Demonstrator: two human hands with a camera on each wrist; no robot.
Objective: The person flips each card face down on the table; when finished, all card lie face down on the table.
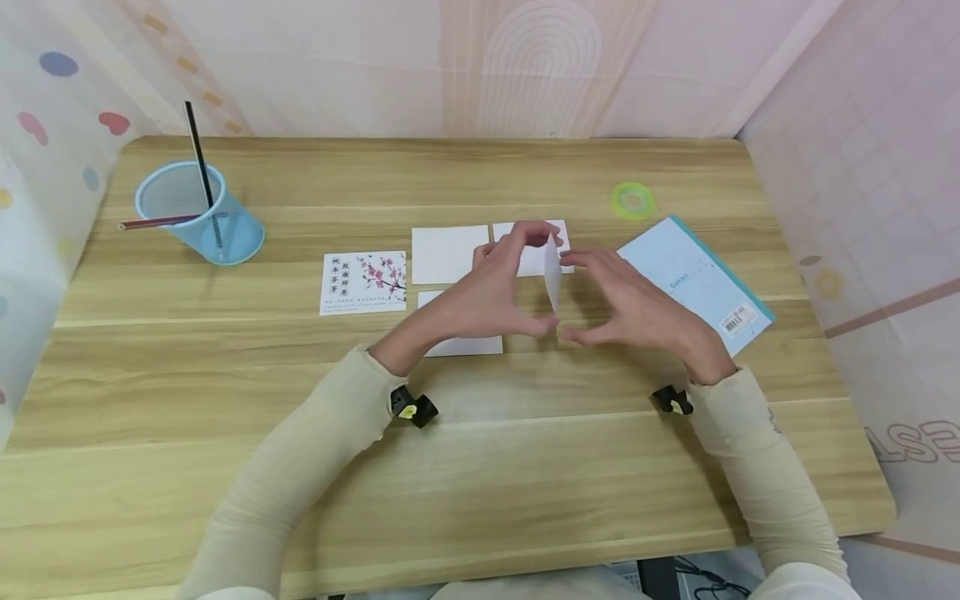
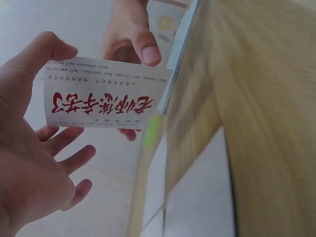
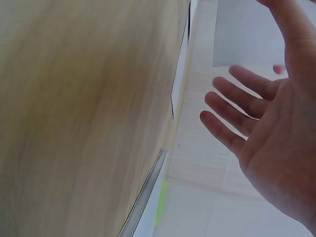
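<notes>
Left hand (image 1: 487, 292) and right hand (image 1: 637, 308) are meeting over the middle of the table (image 1: 480, 467), each pinching one edge of a small card (image 1: 552, 271) that is standing on edge between them. The left wrist view is showing the card's (image 2: 106, 101) printed face with red characters; the left thumb is pressing on its upper corner, the other left fingers (image 2: 69, 148) are spreading loosely below, and the right thumb is pressing on the far edge. In the right wrist view the right fingers (image 3: 232, 113) are lying straight and apart, with the card's (image 3: 247, 32) blank back just past them.

Under the left hand a white card (image 1: 461, 343) is lying flat. Just beyond the fingertips two more white cards (image 1: 448, 253) are lying side by side. Left of the left hand a blossom card (image 1: 364, 282) is lying face up. Right of the right hand, a booklet (image 1: 693, 279) is lying at a slant. Farther right and beyond, a green tape ring (image 1: 632, 200). Far left, a blue mesh cup (image 1: 197, 215) is holding a black pencil, with a red pencil across its rim.
</notes>
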